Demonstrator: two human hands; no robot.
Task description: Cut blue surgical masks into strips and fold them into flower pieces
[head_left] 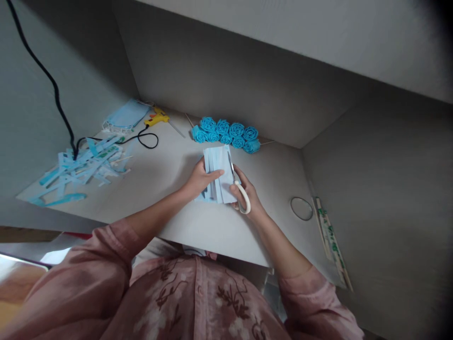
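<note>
My left hand (203,180) grips a light blue pleated face mask (215,163), its thumb lying across the front. The fingers behind the mask are hidden. In my right hand (249,191) are white-handled scissors (244,198), with the blades running along the mask's right edge. Some of the right fingers are behind the handle and the mask. Just beyond the mask lie several blue rolled roses (225,132), bunched in rows against the back wall.
Blue and white cut strips (83,165) are heaped at the left. Behind them sit a stack of masks (127,114) and a yellow glue gun (157,116) with a black cord (53,80). To the right lie a thin ring (301,208) and green-marked packaged sticks (332,236) by the side wall.
</note>
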